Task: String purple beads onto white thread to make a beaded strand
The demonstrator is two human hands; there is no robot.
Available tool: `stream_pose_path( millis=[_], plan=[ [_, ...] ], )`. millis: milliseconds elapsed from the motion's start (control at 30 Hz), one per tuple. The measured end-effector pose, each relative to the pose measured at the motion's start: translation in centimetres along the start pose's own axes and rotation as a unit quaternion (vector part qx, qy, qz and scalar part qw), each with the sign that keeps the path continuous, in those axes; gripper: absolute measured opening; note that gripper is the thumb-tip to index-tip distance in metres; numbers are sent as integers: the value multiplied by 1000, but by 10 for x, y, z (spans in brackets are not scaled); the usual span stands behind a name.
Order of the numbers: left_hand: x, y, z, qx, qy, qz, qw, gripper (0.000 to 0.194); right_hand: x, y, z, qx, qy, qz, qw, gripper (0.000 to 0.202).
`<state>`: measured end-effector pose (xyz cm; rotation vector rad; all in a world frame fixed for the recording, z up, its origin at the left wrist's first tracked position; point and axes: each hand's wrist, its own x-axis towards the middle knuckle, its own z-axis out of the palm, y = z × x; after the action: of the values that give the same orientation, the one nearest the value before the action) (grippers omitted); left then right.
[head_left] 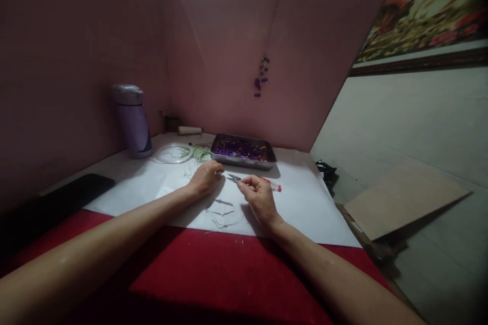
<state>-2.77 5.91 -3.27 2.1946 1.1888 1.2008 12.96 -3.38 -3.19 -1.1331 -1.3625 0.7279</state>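
My right hand (261, 200) is closed around a small pair of snips (233, 178), its pointed metal blades aimed left and slightly apart. Just left of the blade tips, my left hand (206, 179) pinches something small and shiny at its fingertips, too tiny to name. Several short pale cords (224, 213) lie on the white sheet (305, 213) below and between the hands. A pen with red ends (275, 186) rests behind my right hand. Beyond both hands stands a metal tray (244, 161) of purple beads (234, 148).
A purple bottle (133, 127) stands at the left, beside a clear ring-shaped dish (173, 155) and tangled green thread (200, 153). Behind lies a pale spool (189, 130). A dark flat object (76, 188) is at the left edge. A beaded strand (262, 78) hangs on the pink partition (221, 35).
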Motion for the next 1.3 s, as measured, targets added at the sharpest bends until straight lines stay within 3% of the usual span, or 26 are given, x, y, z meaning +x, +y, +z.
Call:
stream_pose_path(
  millis=[167, 300, 333, 400, 467, 533, 633, 733, 833, 1033, 1167, 1300],
  plan=[
    [4, 13, 0, -90, -10, -56, 994, 9, -1, -1, -1, 9, 15, -12, 1000, 16],
    [2, 29, -6, -202, -53, -109, 972, 17, -3, -5, -1, 24, 26, -3, 999, 17],
    [0, 33, -8, -247, -63, -130, 958, 17, -4, -6, -1, 25, 28, 3, 999, 18],
    [-4, 37, -11, -397, -80, -200, 892, 17, -5, -8, -1, 26, 32, 13, 999, 18],
    [-7, 38, -15, -484, -84, -231, 840, 17, -6, -8, -2, 32, 37, 16, 999, 19],
    [-9, 36, -17, -504, -95, -230, 827, 18, -6, -8, -3, 45, 41, 15, 998, 19],
    [-11, 30, -20, -445, -106, -195, 868, 18, -6, -7, -4, 68, 43, 20, 997, 18],
    [-13, 23, -19, -276, -68, -116, 952, 15, -6, -6, -4, 81, 41, 27, 996, 17],
    [-17, 19, -17, -105, -31, -40, 993, 14, -6, -6, -4, 77, 33, 28, 996, 17],
    [-22, 15, -13, 62, -60, 20, 996, 16, -9, -12, -1, 31, 23, 1, 999, 18],
    [-19, 11, -15, 31, -33, 5, 999, 20, -10, -12, 2, 18, 7, -14, 1000, 19],
    [-15, 6, -21, -17, 32, -54, 998, 24, -5, -7, 3, 25, 8, 55, 998, 22]
  ],
)
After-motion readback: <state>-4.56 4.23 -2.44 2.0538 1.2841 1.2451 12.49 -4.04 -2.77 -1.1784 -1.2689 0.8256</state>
